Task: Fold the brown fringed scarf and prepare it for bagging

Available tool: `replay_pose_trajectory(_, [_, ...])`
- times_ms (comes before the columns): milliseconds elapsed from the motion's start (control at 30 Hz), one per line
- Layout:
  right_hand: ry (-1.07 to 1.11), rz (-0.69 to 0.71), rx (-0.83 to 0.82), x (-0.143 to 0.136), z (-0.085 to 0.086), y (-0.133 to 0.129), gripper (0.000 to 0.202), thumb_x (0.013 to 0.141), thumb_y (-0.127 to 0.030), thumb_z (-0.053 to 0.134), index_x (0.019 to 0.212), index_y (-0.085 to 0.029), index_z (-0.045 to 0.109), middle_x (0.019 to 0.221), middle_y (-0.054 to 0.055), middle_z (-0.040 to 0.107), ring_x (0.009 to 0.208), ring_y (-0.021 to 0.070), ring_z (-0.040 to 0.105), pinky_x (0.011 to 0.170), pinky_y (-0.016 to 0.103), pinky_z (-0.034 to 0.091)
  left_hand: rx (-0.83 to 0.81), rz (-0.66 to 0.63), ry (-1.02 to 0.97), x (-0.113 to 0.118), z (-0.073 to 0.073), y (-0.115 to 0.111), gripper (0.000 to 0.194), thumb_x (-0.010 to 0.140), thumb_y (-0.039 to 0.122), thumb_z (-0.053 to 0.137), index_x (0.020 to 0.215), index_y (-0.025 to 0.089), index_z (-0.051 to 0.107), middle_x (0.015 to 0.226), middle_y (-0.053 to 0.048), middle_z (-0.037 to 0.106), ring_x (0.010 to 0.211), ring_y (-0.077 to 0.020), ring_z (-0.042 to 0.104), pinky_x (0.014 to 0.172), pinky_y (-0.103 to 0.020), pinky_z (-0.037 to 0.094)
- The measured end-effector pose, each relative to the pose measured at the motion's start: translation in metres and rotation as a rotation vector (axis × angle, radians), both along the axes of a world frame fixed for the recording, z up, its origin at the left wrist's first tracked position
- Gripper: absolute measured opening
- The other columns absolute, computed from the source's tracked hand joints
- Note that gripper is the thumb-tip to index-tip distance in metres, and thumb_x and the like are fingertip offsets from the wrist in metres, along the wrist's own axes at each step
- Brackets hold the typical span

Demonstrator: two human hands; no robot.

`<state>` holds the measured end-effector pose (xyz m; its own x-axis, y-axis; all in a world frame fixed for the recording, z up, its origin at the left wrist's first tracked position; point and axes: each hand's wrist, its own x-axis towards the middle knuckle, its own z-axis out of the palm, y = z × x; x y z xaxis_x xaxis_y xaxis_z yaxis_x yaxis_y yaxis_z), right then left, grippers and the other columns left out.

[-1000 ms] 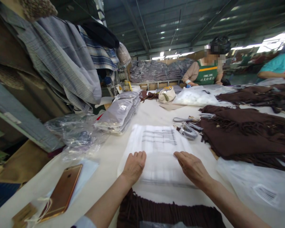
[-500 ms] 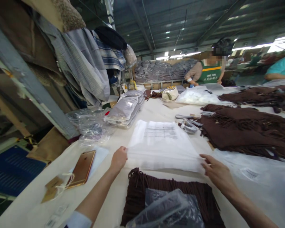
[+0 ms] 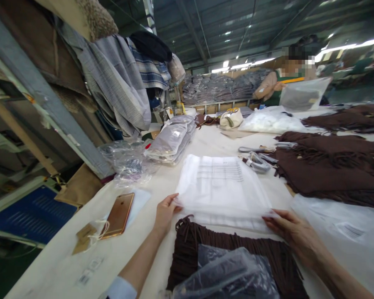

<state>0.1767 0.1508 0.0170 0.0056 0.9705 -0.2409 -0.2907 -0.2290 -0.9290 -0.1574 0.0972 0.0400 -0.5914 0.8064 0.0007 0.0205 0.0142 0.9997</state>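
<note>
A white plastic bag [image 3: 222,189] w/ printed lines is pinched at its two near corners: left hand [image 3: 165,211] closed on the near-left corner, right hand [image 3: 291,230] closed on the near-right edge. The bag is held flat, slightly raised off the table [image 3: 137,245], prob. so the near edge stays taut btwn the two grips. Just below both grips a brown fringed cloth [image 3: 193,245] is laid, part-covered by a clear crumpled bag [image 3: 230,274]. Left of the left grip, well apart, a gold phone [image 3: 118,214] is resting. Beyond the right grip, more brown fringed cloth [image 3: 333,170] is spread out. Far behind, another person [image 3: 286,79] is holding up a bag.
</note>
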Motion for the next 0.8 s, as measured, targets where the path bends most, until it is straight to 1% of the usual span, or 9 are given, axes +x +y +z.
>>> replay_pose_trajectory(67, [-0.126,0.055,0.030,0.005,-0.003,-0.008,0.034,0.049,-0.035,0.078,0.077,-0.019,0.066,0.075,0.003,0.071,0.075,0.0167,0.067,0.070,0.019,0.054,-0.011,-0.037,0.114,0.003,-0.010,-0.010,0.019,0.065,0.019,0.063,0.083,0.019,0.069,0.079,0.001,0.070,0.075,-0.0150,0.065,0.084,-0.032,0.053])
replay_pose_trajectory(133, [-0.348,0.089,0.097,0.011,-0.008,-0.018,0.038,0.055,-0.049,0.071,0.080,-0.020,0.067,0.076,0.004,0.072,0.077,0.0199,0.067,0.070,0.024,0.054,-0.030,-0.069,0.211,0.006,-0.016,-0.023,0.020,0.063,0.021,0.063,0.081,0.023,0.071,0.091,0.002,0.071,0.093,-0.0175,0.063,0.100,-0.033,0.043])
replay_pose_trajectory(200, [-0.568,0.056,0.153,0.017,-0.013,-0.031,0.043,0.060,-0.059,0.061,0.080,-0.022,0.068,0.077,0.003,0.072,0.079,0.0230,0.067,0.073,0.029,0.054,-0.065,-0.077,0.267,0.010,-0.018,-0.037,0.023,0.065,0.029,0.061,0.085,0.024,0.071,0.099,0.001,0.071,0.103,-0.0194,0.060,0.106,-0.035,0.036])
replay_pose_trajectory(300, [-0.744,-0.072,0.155,0.023,-0.024,-0.054,0.048,0.064,-0.065,0.052,0.082,-0.024,0.068,0.085,0.002,0.072,0.086,0.0239,0.066,0.078,0.029,0.052,-0.183,-0.046,0.328,0.017,-0.018,-0.057,0.037,0.071,0.046,0.054,0.096,0.022,0.069,0.104,-0.002,0.069,0.105,-0.0234,0.060,0.104,-0.040,0.038])
replay_pose_trajectory(400, [-0.804,-0.120,0.114,0.026,-0.034,-0.074,0.049,0.073,-0.065,0.045,0.093,-0.024,0.065,0.096,0.001,0.071,0.091,0.0208,0.065,0.079,0.025,0.050,-0.306,0.005,0.351,0.024,-0.016,-0.073,0.048,0.072,0.054,0.048,0.101,0.021,0.066,0.107,-0.004,0.068,0.107,-0.0251,0.058,0.102,-0.040,0.039])
replay_pose_trajectory(500, [-0.892,-0.116,0.105,0.028,-0.039,-0.086,0.050,0.077,-0.064,0.042,0.097,-0.025,0.063,0.099,0.002,0.070,0.090,0.0196,0.065,0.077,0.023,0.050,-0.379,0.006,0.244,0.028,-0.015,-0.084,0.050,0.071,0.057,0.050,0.102,0.020,0.065,0.108,-0.004,0.068,0.106,-0.0255,0.058,0.100,-0.039,0.040])
replay_pose_trajectory(633, [-1.010,-0.080,0.072,0.033,-0.038,-0.098,0.050,0.078,-0.065,0.038,0.096,-0.026,0.063,0.092,0.001,0.071,0.085,0.0202,0.067,0.067,0.023,0.052,-0.412,-0.044,0.013,0.031,-0.015,-0.098,0.055,0.071,0.059,0.054,0.107,0.018,0.062,0.107,-0.005,0.068,0.104,-0.0238,0.060,0.097,-0.036,0.044])
replay_pose_trajectory(700, [-1.046,-0.046,0.040,0.037,-0.035,-0.107,0.050,0.079,-0.065,0.036,0.097,-0.027,0.062,0.088,0.000,0.072,0.083,0.0198,0.067,0.065,0.023,0.052,-0.446,-0.036,0.009,0.030,-0.014,-0.107,0.057,0.072,0.061,0.054,0.109,0.019,0.061,0.109,-0.005,0.067,0.106,-0.0238,0.059,0.099,-0.036,0.042])
replay_pose_trajectory(800, [-1.061,0.027,-0.022,0.043,-0.030,-0.123,0.049,0.078,-0.066,0.035,0.097,-0.029,0.060,0.088,-0.002,0.071,0.083,0.0189,0.067,0.064,0.022,0.052,-0.520,-0.014,0.151,0.031,-0.012,-0.121,0.059,0.072,0.064,0.051,0.112,0.022,0.060,0.116,-0.004,0.064,0.112,-0.0252,0.055,0.105,-0.039,0.036])
